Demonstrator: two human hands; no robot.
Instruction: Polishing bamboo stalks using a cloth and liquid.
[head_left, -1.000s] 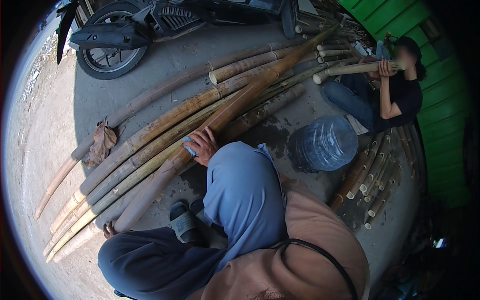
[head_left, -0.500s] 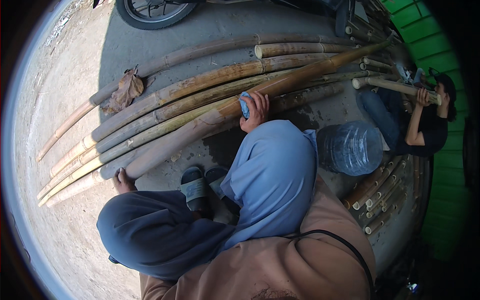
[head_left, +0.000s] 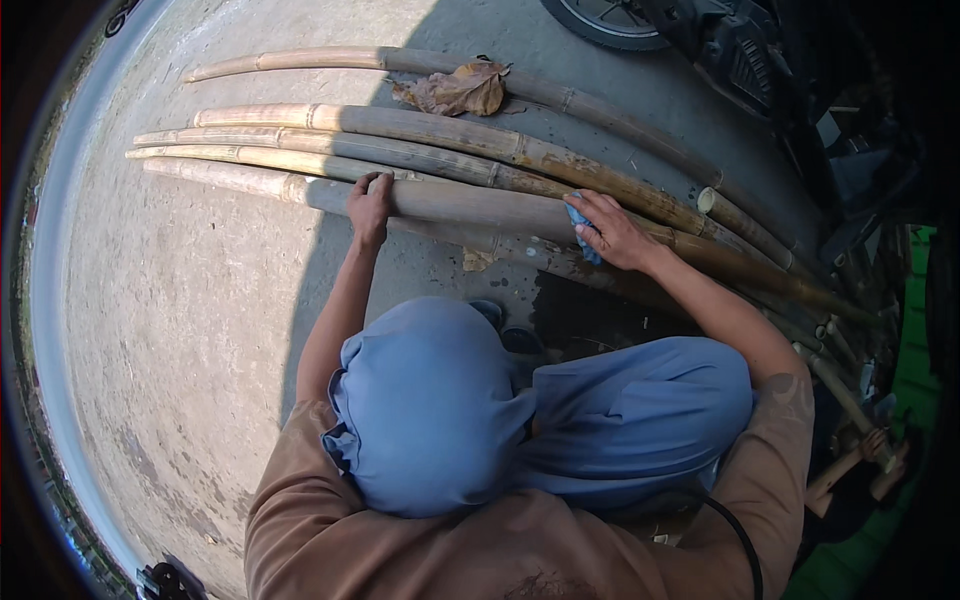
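Observation:
My left hand (head_left: 370, 207) is closed around a thick bamboo pole (head_left: 470, 203), just inside the shade line. Farther right along the same pole, my right hand (head_left: 615, 232) presses a crumpled blue cloth (head_left: 582, 228) against its surface. The pole is dull grey-brown between my hands and darker, shinier brown beyond the cloth. Several other bamboo poles lie roughly alongside, including a mottled one (head_left: 430, 130) and a thin yellowish one (head_left: 240, 154). My knees, in blue trousers, are bent below the pole.
A dry brown leaf (head_left: 460, 88) lies on the farthest long pole. At the upper right stands a motorcycle (head_left: 740, 60), its wheel near the poles. A dark wet patch (head_left: 590, 310) marks the ground. Lower right, a person (head_left: 845, 490) holds a bamboo piece beside a green wall.
The view has swung left. My right hand has slid the cloth leftward along the pole, from the shiny brown part onto the duller grey part. My left hand still grips the pole.

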